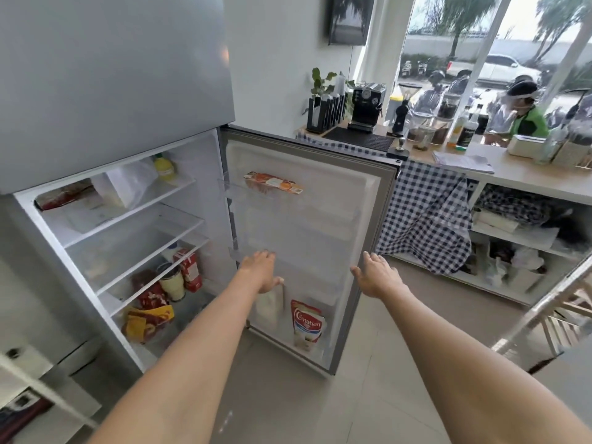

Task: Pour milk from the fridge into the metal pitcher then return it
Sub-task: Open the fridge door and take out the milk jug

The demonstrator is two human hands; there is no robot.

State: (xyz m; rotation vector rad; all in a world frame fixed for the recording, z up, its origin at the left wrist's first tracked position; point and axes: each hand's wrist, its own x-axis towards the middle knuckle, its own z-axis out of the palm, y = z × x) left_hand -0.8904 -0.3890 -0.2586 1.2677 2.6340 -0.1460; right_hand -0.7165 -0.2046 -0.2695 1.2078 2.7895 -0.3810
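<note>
Now both bare hands are spread, the left hand above what may be a blurred white plastic milk jug at six o'clock in the open grey fridge door, the right hand ungripping near its three o'clock edge.

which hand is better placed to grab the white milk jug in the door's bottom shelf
Left. The left hand hangs open right above the milk jug in the door. The right hand, also open, is out by the door's outer edge, beyond the red pouch.

Both bare arms are stretched forward; the left hand and the right hand are spread, palms down, holding nothing.
</note>
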